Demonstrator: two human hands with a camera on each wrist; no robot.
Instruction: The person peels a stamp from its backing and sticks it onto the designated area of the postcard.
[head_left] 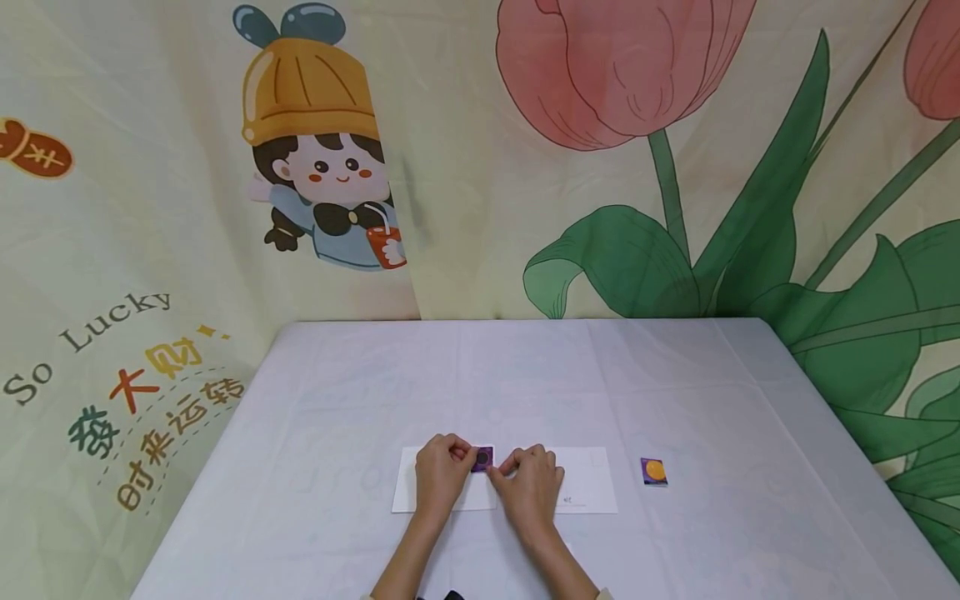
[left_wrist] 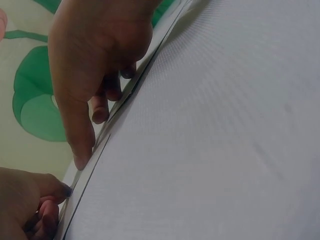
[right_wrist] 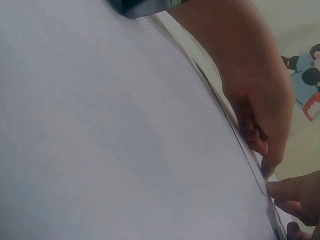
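Observation:
A small purple square sticker [head_left: 484, 457] with a dark round print lies at the upper right corner of the left white card [head_left: 476, 498]. My left hand [head_left: 441, 475] has its thumb against the sticker's left edge, the other fingers bent loosely. At the sticker's lower right, the thumb of my right hand [head_left: 531, 487] touches down, with that hand lying partly over the right white card [head_left: 588, 482]. In the left wrist view the left hand's [left_wrist: 100, 60] thumb points straight down to the surface. The right hand [right_wrist: 257, 100] shows a similar thumb; the sticker is hidden there.
Right of the cards lies another purple square [head_left: 654, 472] with an orange circle. A white cloth covers the table [head_left: 337, 400]. Behind it hangs a printed curtain [head_left: 465, 208] with tulips and a cartoon figure, meeting the table's back edge.

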